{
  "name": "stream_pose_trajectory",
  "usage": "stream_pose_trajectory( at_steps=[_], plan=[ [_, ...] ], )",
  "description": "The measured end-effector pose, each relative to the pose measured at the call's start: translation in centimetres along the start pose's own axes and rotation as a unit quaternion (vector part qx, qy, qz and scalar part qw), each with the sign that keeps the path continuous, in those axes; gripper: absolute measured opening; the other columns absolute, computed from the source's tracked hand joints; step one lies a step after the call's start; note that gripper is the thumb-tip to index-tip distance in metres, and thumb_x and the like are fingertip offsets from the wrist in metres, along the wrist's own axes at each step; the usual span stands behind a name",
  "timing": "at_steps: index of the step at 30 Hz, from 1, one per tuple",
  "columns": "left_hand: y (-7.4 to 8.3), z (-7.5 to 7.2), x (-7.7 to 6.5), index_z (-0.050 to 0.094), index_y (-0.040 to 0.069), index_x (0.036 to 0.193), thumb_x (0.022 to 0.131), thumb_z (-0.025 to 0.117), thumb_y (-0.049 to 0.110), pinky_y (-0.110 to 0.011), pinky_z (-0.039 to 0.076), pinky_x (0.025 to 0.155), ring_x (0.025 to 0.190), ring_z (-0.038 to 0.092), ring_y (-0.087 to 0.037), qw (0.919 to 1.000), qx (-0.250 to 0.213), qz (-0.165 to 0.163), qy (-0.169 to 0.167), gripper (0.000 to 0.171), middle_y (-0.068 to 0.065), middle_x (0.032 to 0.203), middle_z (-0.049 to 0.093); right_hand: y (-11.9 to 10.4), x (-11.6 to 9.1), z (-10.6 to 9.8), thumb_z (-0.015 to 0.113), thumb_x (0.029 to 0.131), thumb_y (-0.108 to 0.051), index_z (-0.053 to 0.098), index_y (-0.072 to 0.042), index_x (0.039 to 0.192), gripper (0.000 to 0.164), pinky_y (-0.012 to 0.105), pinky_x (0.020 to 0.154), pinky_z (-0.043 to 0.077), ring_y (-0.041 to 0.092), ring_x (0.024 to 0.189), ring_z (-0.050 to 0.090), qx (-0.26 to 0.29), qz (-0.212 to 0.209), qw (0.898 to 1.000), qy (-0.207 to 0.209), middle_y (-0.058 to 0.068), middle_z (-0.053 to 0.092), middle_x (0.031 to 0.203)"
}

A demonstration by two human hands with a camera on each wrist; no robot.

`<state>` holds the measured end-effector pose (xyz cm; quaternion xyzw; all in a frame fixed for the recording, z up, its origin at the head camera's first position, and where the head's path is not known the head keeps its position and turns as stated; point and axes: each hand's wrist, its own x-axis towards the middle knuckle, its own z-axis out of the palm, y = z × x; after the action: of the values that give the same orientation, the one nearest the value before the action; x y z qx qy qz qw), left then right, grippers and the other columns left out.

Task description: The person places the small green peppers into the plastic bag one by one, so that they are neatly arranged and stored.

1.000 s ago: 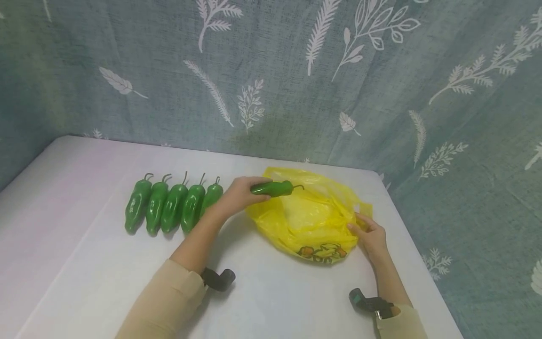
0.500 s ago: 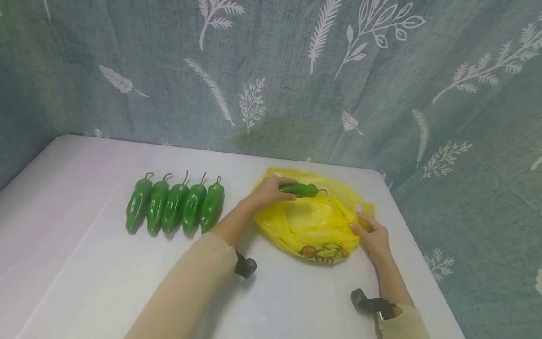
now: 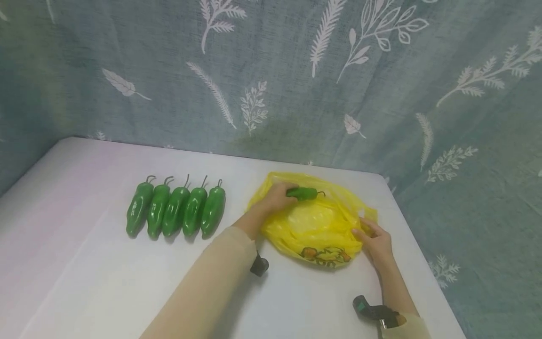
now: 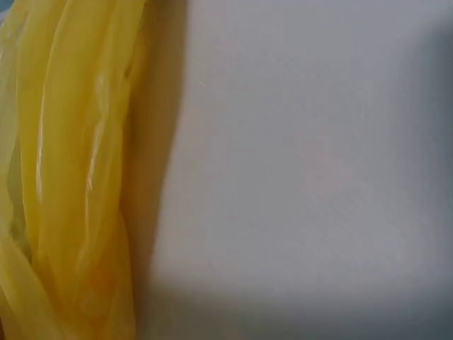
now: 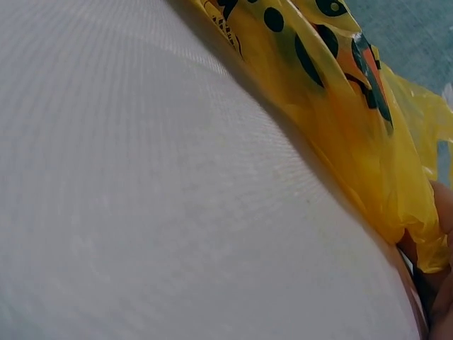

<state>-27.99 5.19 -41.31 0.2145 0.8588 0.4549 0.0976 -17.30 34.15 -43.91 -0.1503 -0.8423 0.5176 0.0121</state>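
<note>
My left hand (image 3: 278, 197) grips a green chili pepper (image 3: 304, 193) by its lower end, its stem pointing right. Both are over the mouth of a yellow plastic bag (image 3: 313, 235) that lies spread on the table. At the bag's right edge my right hand (image 3: 377, 242) pinches the plastic between thumb and fingers. The right wrist view shows the bag's printed side (image 5: 304, 64) and part of the right hand (image 5: 442, 212) at the edge. In the left wrist view only the bag's folds (image 4: 78, 163) appear; the left hand is out of that view.
Several green chili peppers (image 3: 175, 209) lie side by side in a row on the left of the white table (image 3: 106, 282), stems away from me. A grey-green leaf-patterned curtain (image 3: 275, 70) hangs behind the table and along its right side.
The left hand has carried the pepper to the right, from the bag's left edge to over its opening, and has sunk lower. The right hand keeps its hold on the bag.
</note>
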Motion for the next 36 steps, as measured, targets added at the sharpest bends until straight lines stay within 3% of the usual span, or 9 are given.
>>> stream_pose_trajectory(
  at_steps=[6,13,14,16,18,19,23,29,36],
  plan=[
    [-0.7,0.2,0.5,0.054,0.000,0.131,0.088,0.062,0.003,-0.035,0.035,0.111,0.129,0.046,-0.027,0.9994,0.018,0.005,0.030,0.043,-0.015,0.135,0.053,-0.1,0.2,0.3,0.068,0.087,-0.021,0.048,-0.001,0.135,0.055,0.046,0.116,0.023,0.033,0.140,0.024,-0.010,0.001,1.000,-0.005,0.017,0.034,0.149],
    [-7.0,3.3,5.2,0.059,0.012,0.129,0.080,0.065,-0.002,-0.027,0.037,0.108,0.125,0.050,-0.020,0.9963,0.061,0.027,0.054,0.051,-0.005,0.131,0.059,-0.1,0.4,0.3,0.068,0.087,-0.019,0.048,0.000,0.134,0.055,0.046,0.116,0.022,0.032,0.140,0.024,-0.006,-0.001,1.000,-0.001,0.016,0.034,0.150],
    [-6.8,3.3,5.2,0.058,0.013,0.130,0.081,0.064,-0.004,-0.028,0.035,0.110,0.127,0.048,-0.020,0.9972,0.057,0.014,0.047,0.052,-0.004,0.133,0.057,-0.1,0.4,0.3,0.068,0.087,-0.019,0.049,0.000,0.134,0.054,0.046,0.116,0.022,0.032,0.140,0.025,-0.005,-0.002,1.000,0.001,0.016,0.034,0.150],
    [-7.8,3.8,5.7,0.061,0.012,0.127,0.078,0.064,-0.002,-0.025,0.039,0.106,0.122,0.052,-0.020,0.9940,0.061,0.049,0.076,0.051,-0.005,0.128,0.060,-0.2,0.4,0.3,0.068,0.087,-0.017,0.049,0.000,0.133,0.052,0.045,0.116,0.022,0.031,0.139,0.026,-0.001,-0.006,1.000,0.005,0.016,0.036,0.149],
    [-6.1,3.1,4.3,0.062,0.008,0.124,0.076,0.065,-0.001,-0.026,0.040,0.105,0.120,0.054,-0.022,0.9919,0.064,0.058,0.093,0.050,-0.008,0.125,0.062,-0.3,0.3,0.3,0.068,0.087,-0.016,0.049,0.002,0.133,0.053,0.045,0.116,0.023,0.031,0.138,0.027,0.004,-0.009,1.000,0.006,0.017,0.037,0.147],
    [-6.3,3.1,4.4,0.063,0.007,0.123,0.075,0.066,-0.001,-0.026,0.041,0.104,0.119,0.055,-0.023,0.9926,0.051,0.061,0.092,0.049,-0.009,0.125,0.062,-0.3,0.3,0.3,0.068,0.087,-0.016,0.049,0.002,0.132,0.053,0.045,0.116,0.023,0.031,0.138,0.028,0.004,-0.010,1.000,0.007,0.017,0.038,0.147],
    [-1.4,0.9,1.0,0.059,0.001,0.125,0.079,0.070,0.000,-0.035,0.039,0.107,0.123,0.052,-0.028,0.9968,0.023,0.019,0.074,0.047,-0.014,0.128,0.059,-0.1,0.3,0.1,0.069,0.086,-0.017,0.049,0.002,0.132,0.054,0.044,0.116,0.023,0.031,0.139,0.027,0.006,-0.009,1.000,0.011,0.017,0.037,0.147],
    [0.4,0.4,-0.5,0.059,0.002,0.126,0.082,0.072,0.008,-0.035,0.038,0.108,0.125,0.049,-0.028,0.9966,0.014,0.005,0.081,0.047,-0.013,0.130,0.058,0.2,0.1,0.1,0.069,0.087,-0.016,0.050,0.001,0.133,0.053,0.043,0.116,0.023,0.028,0.138,0.028,0.012,-0.002,1.000,0.014,0.015,0.039,0.146],
    [1.5,0.4,-1.8,0.059,0.003,0.126,0.082,0.073,0.013,-0.036,0.038,0.108,0.125,0.050,-0.027,0.9948,-0.044,0.008,0.092,0.047,-0.012,0.130,0.058,0.2,0.1,0.4,0.069,0.087,-0.018,0.050,0.000,0.133,0.053,0.045,0.116,0.023,0.030,0.137,0.028,0.007,0.003,1.000,0.016,0.016,0.039,0.146]
  ],
)
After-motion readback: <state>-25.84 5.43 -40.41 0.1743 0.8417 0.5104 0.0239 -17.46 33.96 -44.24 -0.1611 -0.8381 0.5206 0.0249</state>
